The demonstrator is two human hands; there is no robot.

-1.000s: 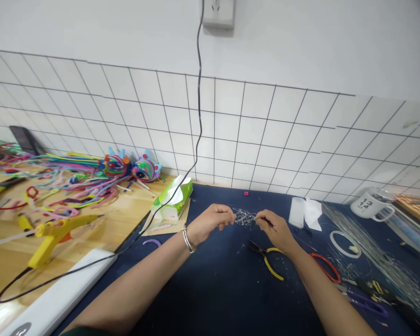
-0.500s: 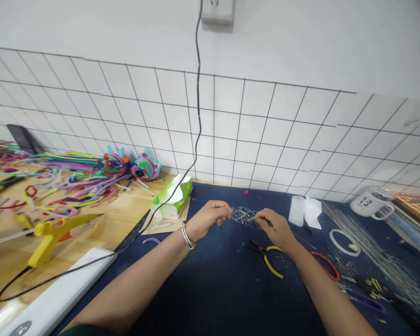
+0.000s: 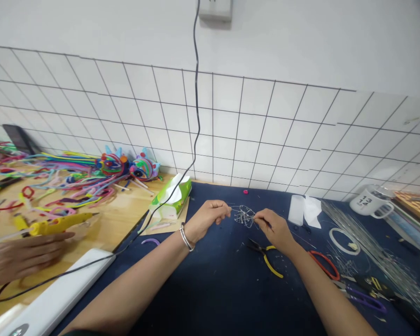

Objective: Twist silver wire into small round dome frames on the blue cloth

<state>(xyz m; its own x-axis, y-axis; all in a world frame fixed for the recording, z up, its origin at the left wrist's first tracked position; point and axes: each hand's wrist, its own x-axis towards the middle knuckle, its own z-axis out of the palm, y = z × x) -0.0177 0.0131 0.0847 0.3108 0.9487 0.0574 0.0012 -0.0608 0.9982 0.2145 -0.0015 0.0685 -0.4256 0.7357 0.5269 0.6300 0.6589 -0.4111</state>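
Note:
Between my two hands, a small tangled shape of silvery wire (image 3: 244, 216) hangs over the dark blue mat (image 3: 217, 289). My left hand (image 3: 213, 212), with a silver bangle at the wrist, is closed in a pinch on a thin wire running to the shape's left side. On the other side, my right hand (image 3: 271, 226) pinches the shape at its right edge. Black-tipped pliers (image 3: 269, 257) with yellow handles lie on the mat just below my right hand.
Another person's hand (image 3: 28, 256) is at the yellow glue gun (image 3: 61, 224) on the left. A black cable (image 3: 197, 93) hangs across the view. Loose wires (image 3: 367, 242), purple-handled scissors (image 3: 366, 298) and a white mug (image 3: 371, 201) are at the right.
The other person's hand has come in from the left onto the glue gun. The wire shape has turned slightly between my hands, which have barely moved.

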